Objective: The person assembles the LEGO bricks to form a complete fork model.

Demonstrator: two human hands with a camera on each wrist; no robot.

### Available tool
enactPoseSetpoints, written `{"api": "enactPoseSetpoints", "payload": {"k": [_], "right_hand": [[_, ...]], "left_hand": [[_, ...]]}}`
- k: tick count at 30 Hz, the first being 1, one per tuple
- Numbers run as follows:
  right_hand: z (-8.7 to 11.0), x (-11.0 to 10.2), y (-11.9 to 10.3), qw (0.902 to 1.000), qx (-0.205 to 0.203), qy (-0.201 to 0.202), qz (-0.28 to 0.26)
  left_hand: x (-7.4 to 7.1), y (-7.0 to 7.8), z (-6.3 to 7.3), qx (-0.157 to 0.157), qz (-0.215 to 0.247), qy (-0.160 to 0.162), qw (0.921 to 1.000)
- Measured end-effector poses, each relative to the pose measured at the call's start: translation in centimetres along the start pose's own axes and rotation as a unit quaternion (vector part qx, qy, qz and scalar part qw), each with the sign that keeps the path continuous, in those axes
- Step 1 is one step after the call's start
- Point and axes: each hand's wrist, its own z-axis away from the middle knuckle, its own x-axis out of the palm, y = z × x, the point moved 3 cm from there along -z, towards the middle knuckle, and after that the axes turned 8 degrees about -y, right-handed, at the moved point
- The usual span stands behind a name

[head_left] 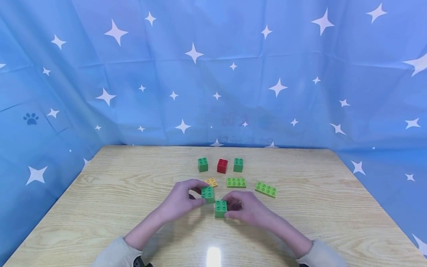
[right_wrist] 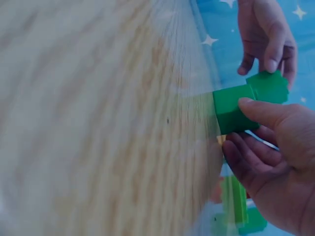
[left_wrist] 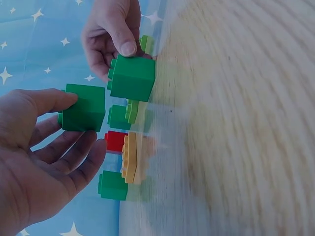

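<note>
In the head view my left hand (head_left: 181, 197) pinches a green toy brick (head_left: 208, 195) between thumb and fingers. The left wrist view shows that brick (left_wrist: 84, 108) raised off the table, its studs turned toward the curtain side. My right hand (head_left: 249, 208) holds a second green brick (head_left: 220, 210), slightly nearer to me and to the right. Its thumb lies on one side of the brick (right_wrist: 235, 109) in the right wrist view, low at the tabletop. The two bricks are close together, the left one higher.
Behind the hands on the wooden table (head_left: 133, 174) lie a yellow plate brick (head_left: 211, 182), partly covered by the left hand, and two lime plate bricks (head_left: 236, 182). Farther back stand a red brick (head_left: 222, 166) and two more green bricks (head_left: 202, 165). A blue starred curtain (head_left: 233, 85) hangs beyond.
</note>
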Motion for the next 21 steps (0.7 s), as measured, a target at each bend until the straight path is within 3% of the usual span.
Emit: {"api": "enactPoseSetpoints", "payload": {"k": [12,21], "right_hand": [[-0.4,0.6,0.0,0.9997,-0.004,0.010,-0.021],[-0.4,0.8,-0.1,0.9995,-0.006,0.018,-0.025]], "left_hand": [[1.0,0.8,-0.1,0.028,0.037,-0.046,0.9979],[1.4,0.7,-0.2,0.025,0.029,-0.049,0.9981]]}}
